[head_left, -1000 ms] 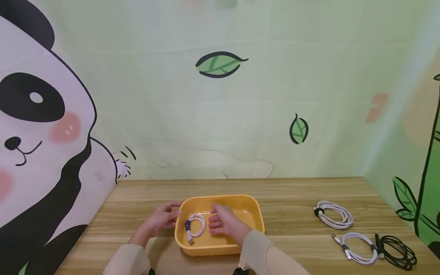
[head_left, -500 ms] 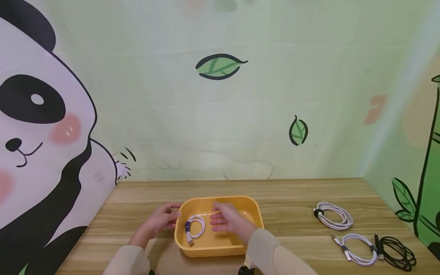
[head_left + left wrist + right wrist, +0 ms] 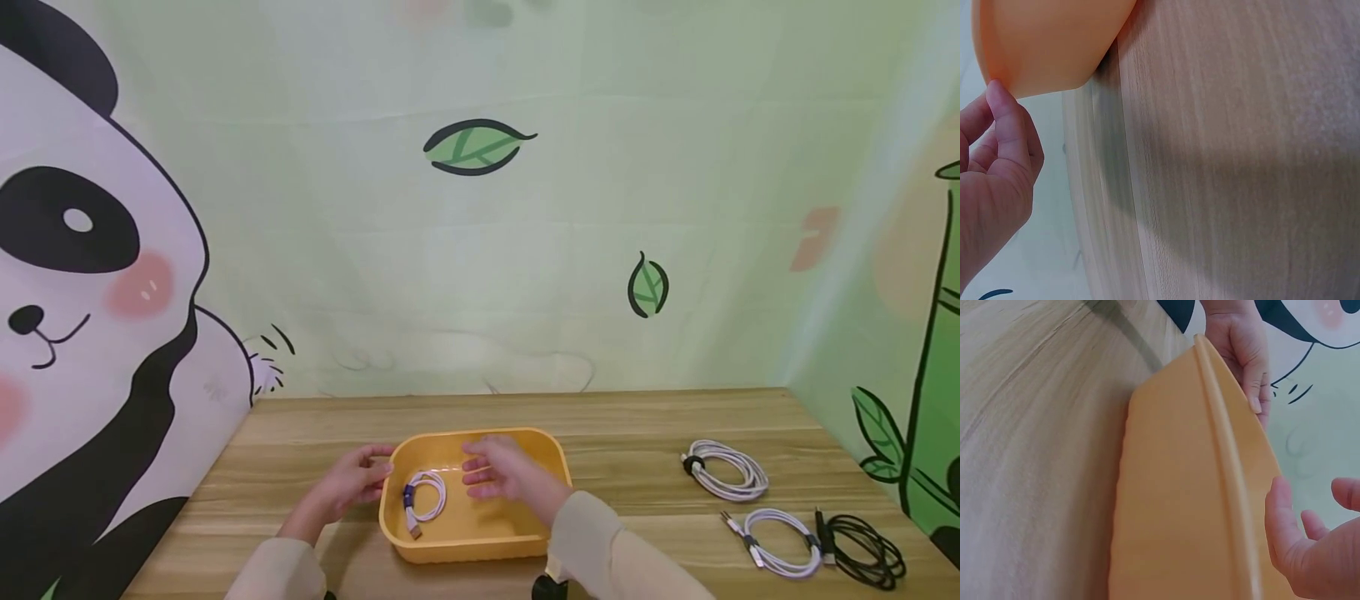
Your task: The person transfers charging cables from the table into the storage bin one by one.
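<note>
A yellow-orange plastic bin point(image 3: 480, 550) sits on the wooden table in front of me. Inside, toward its left end, lies a white USB cable point(image 3: 425, 497) coiled and bound with a blue strap. My left hand point(image 3: 348, 483) holds the bin's left rim, thumb at the edge and fingers behind it; in the left wrist view the thumb point(image 3: 1007, 119) meets the bin's wall. Over the right part of the bin hovers my right hand point(image 3: 506, 471), fingers loosely bent and apart, with nothing in it. The right wrist view shows its fingers point(image 3: 1280, 519) beside the bin's rim.
Right of the bin lie a thick white cable coil point(image 3: 731, 472) with a black strap, a thinner white cable coil point(image 3: 780, 546), and a black cable coil point(image 3: 870, 550). The last two nearly meet. A panda-printed backdrop point(image 3: 480, 250) stands behind the table point(image 3: 622, 417).
My right hand has shifted slightly to the right, away from the coiled USB cable. The left hand stays at the rim, and the cable lies where it was in the bin.
</note>
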`<state>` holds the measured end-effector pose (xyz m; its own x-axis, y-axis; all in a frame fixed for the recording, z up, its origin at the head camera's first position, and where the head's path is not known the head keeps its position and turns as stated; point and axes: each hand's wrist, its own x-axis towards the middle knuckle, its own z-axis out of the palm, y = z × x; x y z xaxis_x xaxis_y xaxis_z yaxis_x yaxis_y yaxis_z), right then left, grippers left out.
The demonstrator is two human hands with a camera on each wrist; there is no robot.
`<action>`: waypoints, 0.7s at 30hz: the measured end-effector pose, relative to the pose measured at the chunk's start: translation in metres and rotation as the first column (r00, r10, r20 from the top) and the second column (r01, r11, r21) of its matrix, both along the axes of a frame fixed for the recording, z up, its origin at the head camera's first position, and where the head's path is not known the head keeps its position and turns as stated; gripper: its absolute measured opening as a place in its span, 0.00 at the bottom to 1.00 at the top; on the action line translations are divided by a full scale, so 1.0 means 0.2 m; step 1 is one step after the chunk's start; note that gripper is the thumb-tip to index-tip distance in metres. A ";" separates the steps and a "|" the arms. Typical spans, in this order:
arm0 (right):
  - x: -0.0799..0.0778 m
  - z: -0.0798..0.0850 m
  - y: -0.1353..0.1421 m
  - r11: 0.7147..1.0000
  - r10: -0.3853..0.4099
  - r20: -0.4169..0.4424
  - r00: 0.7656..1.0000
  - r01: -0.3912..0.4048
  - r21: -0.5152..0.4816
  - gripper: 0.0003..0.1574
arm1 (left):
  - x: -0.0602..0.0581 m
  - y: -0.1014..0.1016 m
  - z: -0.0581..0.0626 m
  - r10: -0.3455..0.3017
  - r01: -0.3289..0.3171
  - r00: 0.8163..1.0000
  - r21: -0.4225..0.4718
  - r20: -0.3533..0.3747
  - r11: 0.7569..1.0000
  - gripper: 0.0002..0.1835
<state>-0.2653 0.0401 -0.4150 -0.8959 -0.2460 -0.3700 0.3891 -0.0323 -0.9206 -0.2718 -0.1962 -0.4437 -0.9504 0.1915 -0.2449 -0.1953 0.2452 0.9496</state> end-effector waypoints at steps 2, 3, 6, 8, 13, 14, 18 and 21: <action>-0.01 0.01 0.01 1.000 0.009 -0.011 1.000 -0.009 0.005 0.13 | 0.00 0.00 0.00 -0.003 0.003 1.000 0.002 0.001 1.000 0.22; -0.01 0.01 0.02 1.000 0.012 -0.015 1.000 -0.012 0.010 0.13 | 0.00 0.00 0.00 -0.007 0.007 1.000 0.002 0.002 1.000 0.22; -0.02 0.03 0.04 0.999 0.028 -0.026 0.999 -0.027 0.030 0.14 | 0.00 -0.01 0.00 -0.010 0.010 1.000 0.004 0.001 1.000 0.22; -0.01 0.04 0.05 0.998 0.041 -0.035 0.999 -0.039 0.044 0.15 | 0.00 -0.01 0.00 -0.010 0.010 1.000 0.003 -0.001 1.000 0.22; -0.01 0.07 0.08 0.995 0.067 -0.056 0.996 -0.063 0.073 0.21 | 0.00 0.00 0.00 -0.008 0.008 1.000 -0.003 -0.003 1.000 0.22; -0.01 0.07 0.09 0.995 0.068 -0.056 0.996 -0.064 0.078 0.21 | 0.00 0.00 0.01 -0.010 0.010 1.000 -0.001 -0.003 1.000 0.22; 0.00 0.09 0.11 0.993 0.076 -0.064 0.995 -0.070 0.095 0.21 | 0.01 0.00 0.01 -0.022 0.022 1.000 0.013 -0.004 1.000 0.23; 0.00 0.11 0.13 0.992 0.078 -0.074 0.994 -0.070 0.107 0.20 | 0.00 0.00 0.00 -0.026 0.026 1.000 0.019 -0.006 0.999 0.23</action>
<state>-0.2660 0.0666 -0.3926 -0.9037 -0.2762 -0.3271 0.3140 0.0917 -0.9450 -0.2711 -0.1971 -0.4430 -0.9463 0.2213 -0.2359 -0.1840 0.2316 0.9553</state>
